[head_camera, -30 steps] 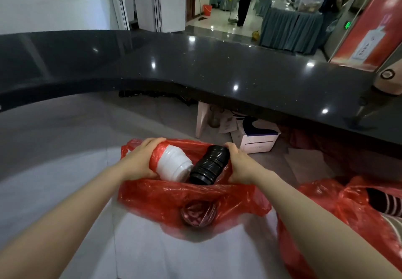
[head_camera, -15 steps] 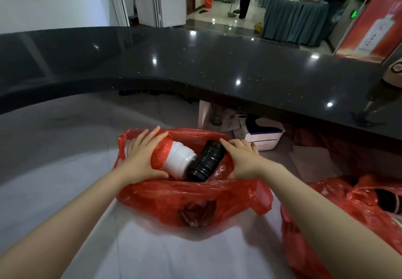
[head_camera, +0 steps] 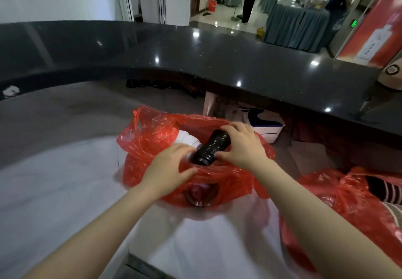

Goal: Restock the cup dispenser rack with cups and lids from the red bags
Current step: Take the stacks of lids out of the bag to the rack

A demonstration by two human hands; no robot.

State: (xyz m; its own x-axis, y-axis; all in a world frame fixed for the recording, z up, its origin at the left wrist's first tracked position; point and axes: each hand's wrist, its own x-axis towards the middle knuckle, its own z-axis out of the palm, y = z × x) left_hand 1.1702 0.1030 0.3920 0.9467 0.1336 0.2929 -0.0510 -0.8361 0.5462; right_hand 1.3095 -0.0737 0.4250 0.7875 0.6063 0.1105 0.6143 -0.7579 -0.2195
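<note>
A red plastic bag (head_camera: 217, 183) lies open on the white counter (head_camera: 54, 191). Inside it a stack of black lids (head_camera: 210, 148) lies tilted, with a stack of white lids (head_camera: 187, 139) beside it on the left. My right hand (head_camera: 241, 146) grips the black stack, fingers over its far end and thumb on its near side. My left hand (head_camera: 171, 170) sits at the bag's near rim by the lower end of the black stack, fingers curled on the red plastic. A dark round thing (head_camera: 201, 193) shows through the bag's front. No dispenser rack is in view.
A second red bag (head_camera: 348, 202) with striped cups (head_camera: 389, 191) lies at the right. A curved black upper counter (head_camera: 217, 61) runs across behind. Under it stand a white box (head_camera: 267, 128) and papers. A person with a broom stands far back.
My left hand left the white lid stack and moved right to the bag's near rim. My right hand closed round the black lid stack. The camera view tilted up slightly.
</note>
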